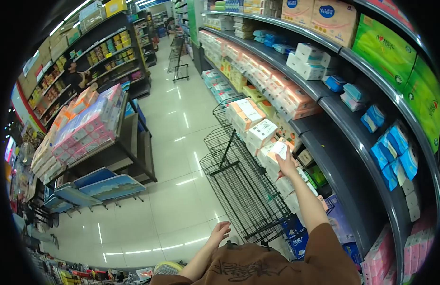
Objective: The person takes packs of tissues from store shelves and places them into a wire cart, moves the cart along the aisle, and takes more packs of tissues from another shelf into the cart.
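My right hand (pixel 287 162) is on a white and orange tissue pack (pixel 278 149) in the row beside the lower shelf, its fingers bent against the pack's near side. Farther along that row are another white pack (pixel 262 133) and an orange and white bundle (pixel 246 113). My left hand (pixel 221 232) hangs in front of my body with its fingers apart and holds nothing. A black wire cart (pixel 239 190) stands between my left hand and the row of packs.
Shelves (pixel 324 99) with tissue packs curve along the right. A display table (pixel 134 152) stacked with pink and orange packs stands left, with folding tables (pixel 113 186) below. A person (pixel 76 76) is at the left shelves; another person (pixel 172 27) and cart (pixel 176 57) are farther down the aisle.
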`<action>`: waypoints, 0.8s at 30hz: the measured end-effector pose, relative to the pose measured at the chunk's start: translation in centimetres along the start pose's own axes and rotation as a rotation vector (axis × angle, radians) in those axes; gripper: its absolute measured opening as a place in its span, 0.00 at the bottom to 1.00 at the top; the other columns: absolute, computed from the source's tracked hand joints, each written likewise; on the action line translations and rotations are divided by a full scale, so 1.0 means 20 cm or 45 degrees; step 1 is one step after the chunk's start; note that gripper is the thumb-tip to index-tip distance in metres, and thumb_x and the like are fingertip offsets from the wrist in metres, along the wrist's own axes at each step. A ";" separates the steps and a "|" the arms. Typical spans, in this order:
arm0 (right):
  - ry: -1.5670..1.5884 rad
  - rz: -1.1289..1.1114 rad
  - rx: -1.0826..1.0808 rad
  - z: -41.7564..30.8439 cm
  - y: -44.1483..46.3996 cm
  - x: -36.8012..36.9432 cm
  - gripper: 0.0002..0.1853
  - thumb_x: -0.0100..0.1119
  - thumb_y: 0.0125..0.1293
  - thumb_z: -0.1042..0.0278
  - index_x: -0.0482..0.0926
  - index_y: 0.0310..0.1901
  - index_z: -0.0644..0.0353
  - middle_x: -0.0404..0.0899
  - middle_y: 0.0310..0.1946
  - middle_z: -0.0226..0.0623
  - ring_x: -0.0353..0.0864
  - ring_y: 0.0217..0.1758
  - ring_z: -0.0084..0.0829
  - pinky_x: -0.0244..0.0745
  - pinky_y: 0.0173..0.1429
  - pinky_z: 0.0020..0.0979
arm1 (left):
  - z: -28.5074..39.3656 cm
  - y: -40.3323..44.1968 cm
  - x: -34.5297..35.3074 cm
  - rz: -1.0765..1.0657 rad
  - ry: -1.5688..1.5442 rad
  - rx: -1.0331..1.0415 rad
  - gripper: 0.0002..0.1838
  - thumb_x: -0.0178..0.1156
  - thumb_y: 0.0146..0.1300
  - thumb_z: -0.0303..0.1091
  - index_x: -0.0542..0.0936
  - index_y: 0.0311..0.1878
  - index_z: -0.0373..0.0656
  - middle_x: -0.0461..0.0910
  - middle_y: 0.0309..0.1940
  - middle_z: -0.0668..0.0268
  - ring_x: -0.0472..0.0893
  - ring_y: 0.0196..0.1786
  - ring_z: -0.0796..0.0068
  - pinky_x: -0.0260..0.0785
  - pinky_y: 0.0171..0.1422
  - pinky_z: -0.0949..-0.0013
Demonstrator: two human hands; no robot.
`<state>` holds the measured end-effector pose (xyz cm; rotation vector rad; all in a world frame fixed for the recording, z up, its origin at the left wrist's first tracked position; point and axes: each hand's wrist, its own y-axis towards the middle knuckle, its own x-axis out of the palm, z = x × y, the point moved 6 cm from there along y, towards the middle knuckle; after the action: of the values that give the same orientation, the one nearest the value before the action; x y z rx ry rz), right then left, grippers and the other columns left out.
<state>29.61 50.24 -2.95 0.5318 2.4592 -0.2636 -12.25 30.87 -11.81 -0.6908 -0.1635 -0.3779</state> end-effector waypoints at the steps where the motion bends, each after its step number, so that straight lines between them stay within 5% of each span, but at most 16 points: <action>1: 0.064 0.098 -0.152 0.09 0.11 0.07 0.54 0.58 0.71 0.38 0.36 0.83 0.54 0.81 0.57 0.64 0.83 0.59 0.58 0.77 0.63 0.46 | -0.05 -0.04 -0.04 0.049 -0.014 -0.004 0.26 0.55 0.79 0.46 0.67 0.73 0.43 0.72 0.72 0.62 0.74 0.71 0.62 0.69 0.73 0.58; 2: 0.134 0.201 -0.309 0.17 0.24 0.14 0.54 0.58 0.72 0.37 0.35 0.83 0.52 0.81 0.57 0.63 0.84 0.58 0.56 0.78 0.62 0.45 | -0.09 -0.07 -0.06 0.047 -0.022 -0.009 0.25 0.55 0.80 0.45 0.68 0.72 0.43 0.72 0.71 0.62 0.74 0.71 0.62 0.69 0.73 0.58; 4: 0.251 -0.047 0.341 -0.26 -0.05 0.01 0.53 0.57 0.71 0.37 0.35 0.84 0.49 0.81 0.55 0.64 0.86 0.52 0.55 0.80 0.54 0.46 | -0.13 -0.10 -0.05 0.046 -0.024 0.002 0.24 0.55 0.80 0.45 0.70 0.71 0.44 0.73 0.71 0.63 0.75 0.70 0.63 0.69 0.73 0.58; 9: -0.015 0.425 -0.206 -0.14 0.01 0.00 0.43 0.49 0.76 0.41 0.46 0.82 0.57 0.80 0.52 0.70 0.83 0.48 0.67 0.78 0.54 0.55 | -0.10 -0.15 0.12 -0.001 0.084 0.043 0.23 0.54 0.80 0.45 0.71 0.69 0.42 0.74 0.69 0.63 0.76 0.69 0.64 0.69 0.71 0.59; 10: 0.005 0.298 -0.081 -0.25 -0.19 -0.05 0.39 0.46 0.78 0.45 0.50 0.79 0.62 0.82 0.47 0.70 0.82 0.49 0.66 0.76 0.52 0.57 | -0.11 -0.14 0.15 -0.027 0.107 0.046 0.23 0.55 0.79 0.45 0.72 0.70 0.43 0.75 0.68 0.64 0.76 0.69 0.65 0.69 0.71 0.59; 13: 0.194 0.173 -0.333 -0.16 -0.61 -0.09 0.32 0.59 0.75 0.57 0.63 0.74 0.62 0.83 0.33 0.51 0.85 0.37 0.53 0.78 0.42 0.47 | -0.10 -0.09 0.33 -0.119 0.196 0.058 0.23 0.55 0.79 0.45 0.72 0.70 0.43 0.76 0.68 0.64 0.77 0.68 0.67 0.69 0.70 0.61; 14: 0.238 0.141 -0.369 -0.20 -0.84 -0.19 0.31 0.61 0.74 0.64 0.63 0.74 0.63 0.75 0.27 0.34 0.77 0.30 0.28 0.72 0.36 0.34 | -0.10 -0.07 0.39 -0.152 0.233 0.059 0.23 0.54 0.79 0.44 0.72 0.69 0.42 0.76 0.68 0.64 0.77 0.67 0.67 0.69 0.70 0.61; 18: 0.275 0.170 -0.308 0.20 -1.51 -0.46 0.27 0.62 0.73 0.69 0.70 0.71 0.62 0.77 0.27 0.32 0.74 0.27 0.23 0.70 0.33 0.30 | -0.05 -0.05 0.81 -0.391 0.372 0.122 0.22 0.54 0.79 0.43 0.73 0.68 0.40 0.77 0.67 0.63 0.77 0.66 0.68 0.69 0.70 0.62; 24: 0.205 0.458 0.450 1.21 -2.60 -0.73 0.25 0.61 0.70 0.65 0.73 0.67 0.58 0.85 0.34 0.43 0.86 0.33 0.36 0.79 0.40 0.39 | 0.13 -0.21 1.83 -1.026 0.682 0.419 0.21 0.57 0.78 0.34 0.71 0.69 0.38 0.77 0.64 0.62 0.79 0.63 0.70 0.72 0.67 0.65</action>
<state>30.51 -8.43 -10.24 1.1708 2.4200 -0.5271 19.78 19.17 2.54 -0.1512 0.0166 -1.2607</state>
